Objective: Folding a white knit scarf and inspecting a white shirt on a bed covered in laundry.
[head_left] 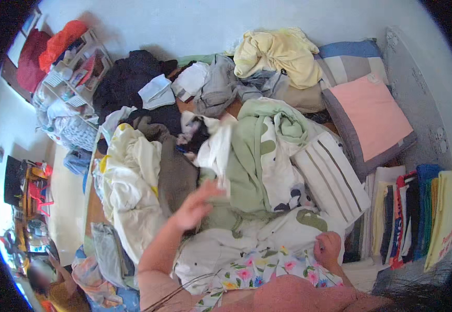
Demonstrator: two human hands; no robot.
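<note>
My left hand (pixel 196 204) is blurred, reaching forward over the middle of the bed. Its fingers point at the lower end of a white cloth (pixel 216 152), which is blurred too; whether they grip it cannot be told. Under and beyond it spreads a green and white blanket (pixel 249 167) with a panda print, rolled at its far end. My right hand (pixel 327 247) rests with curled fingers on the near part of the blanket, beside my flowered garment (pixel 249 271). A striped white pillow or folded cloth (pixel 331 177) lies just beyond that hand.
Heaped clothes surround the blanket: white and yellow bedding (pixel 132 187), dark garments (pixel 128 84), a pale yellow cloth (pixel 276 54). A pink and grey pillow (pixel 370 117) and a row of folded clothes (pixel 401 218) are at right. A shelf rack (pixel 79 74) stands left; another person (pixel 60 279) is lower left.
</note>
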